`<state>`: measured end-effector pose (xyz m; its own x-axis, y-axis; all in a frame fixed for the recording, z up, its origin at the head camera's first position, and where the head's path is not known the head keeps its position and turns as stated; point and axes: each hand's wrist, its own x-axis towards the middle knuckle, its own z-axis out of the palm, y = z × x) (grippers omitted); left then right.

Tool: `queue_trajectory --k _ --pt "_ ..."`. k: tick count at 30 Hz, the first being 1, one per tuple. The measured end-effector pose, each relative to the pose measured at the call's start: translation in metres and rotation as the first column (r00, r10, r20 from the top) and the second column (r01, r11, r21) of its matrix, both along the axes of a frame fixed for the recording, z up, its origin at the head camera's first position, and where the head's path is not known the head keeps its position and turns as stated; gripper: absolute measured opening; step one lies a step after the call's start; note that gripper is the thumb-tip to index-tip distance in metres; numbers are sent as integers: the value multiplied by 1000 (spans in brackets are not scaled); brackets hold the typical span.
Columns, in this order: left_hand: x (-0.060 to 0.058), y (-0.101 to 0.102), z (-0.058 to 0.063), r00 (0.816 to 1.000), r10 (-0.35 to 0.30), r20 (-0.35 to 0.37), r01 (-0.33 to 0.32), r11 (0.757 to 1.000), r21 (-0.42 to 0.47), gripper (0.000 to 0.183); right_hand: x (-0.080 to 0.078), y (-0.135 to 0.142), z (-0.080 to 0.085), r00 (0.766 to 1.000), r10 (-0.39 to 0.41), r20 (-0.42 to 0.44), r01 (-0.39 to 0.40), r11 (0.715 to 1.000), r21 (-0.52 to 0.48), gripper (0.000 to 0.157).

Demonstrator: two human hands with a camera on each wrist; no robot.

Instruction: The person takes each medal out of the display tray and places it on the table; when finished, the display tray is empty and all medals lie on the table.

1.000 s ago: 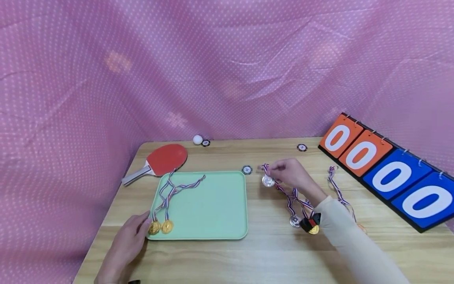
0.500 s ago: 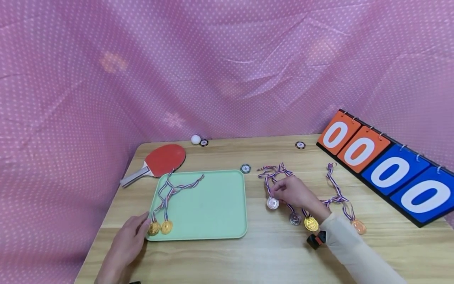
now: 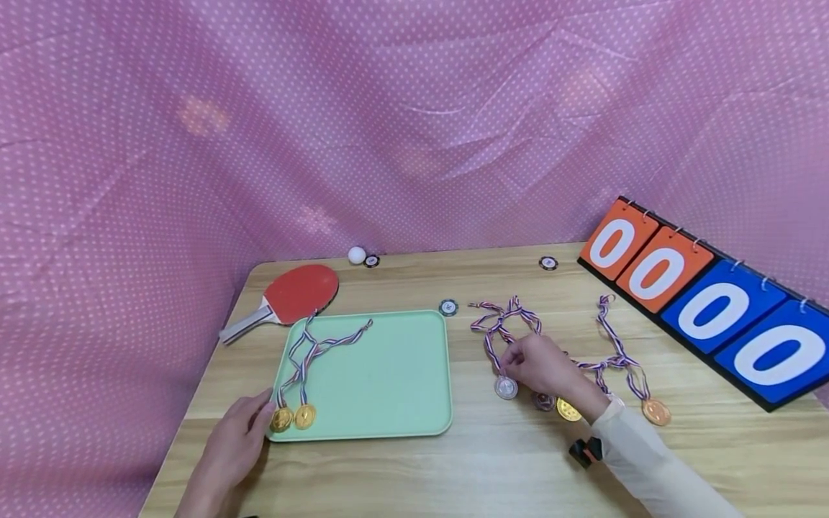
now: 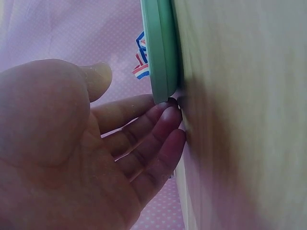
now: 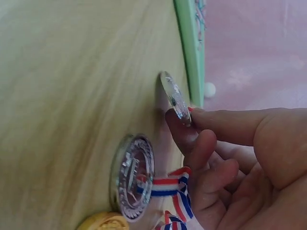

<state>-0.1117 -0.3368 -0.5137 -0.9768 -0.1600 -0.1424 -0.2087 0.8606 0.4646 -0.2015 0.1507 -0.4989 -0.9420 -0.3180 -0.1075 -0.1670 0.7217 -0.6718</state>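
Observation:
In the head view my right hand (image 3: 540, 367) pinches a silver medal (image 3: 506, 388) at its top, between thumb and forefinger. The medal's face tilts just above the wood in the right wrist view, and its striped ribbon (image 3: 492, 352) trails away toward the back. Beside this hand lie a second silver medal (image 5: 135, 177) and a gold medal (image 3: 569, 409), their ribbons partly hidden by the hand. My left hand (image 3: 236, 435) touches the green tray (image 3: 388, 381) at its near left corner, fingertips at the rim's underside and thumb apart. Two gold medals (image 3: 305, 416) lie in that corner.
A bronze medal (image 3: 656, 411) lies right of my sleeve. The scoreboard (image 3: 699, 309) stands along the right side. A red table tennis bat (image 3: 302, 293) rests behind the tray, with a white ball (image 3: 357, 255) and several chips (image 3: 448, 307) toward the back.
My right hand has brought the silver medal down toward the table's near side, its ribbon now stretched out behind it. My left hand has stayed at the tray corner.

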Motion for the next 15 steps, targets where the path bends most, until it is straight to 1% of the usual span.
queue_trajectory --k 5,10,15 --pt "1 0 1 1000 3 11 -3 1000 3 64 5 -3 -2 998 4 -64 -1 999 54 10" --pt "1 1 2 1000 6 14 -6 1000 7 64 14 -7 -2 996 -44 -81 54 991 123 14" --pt "0 0 1 1000 7 13 -7 1000 9 64 17 -9 -4 990 -63 -123 82 984 159 14"
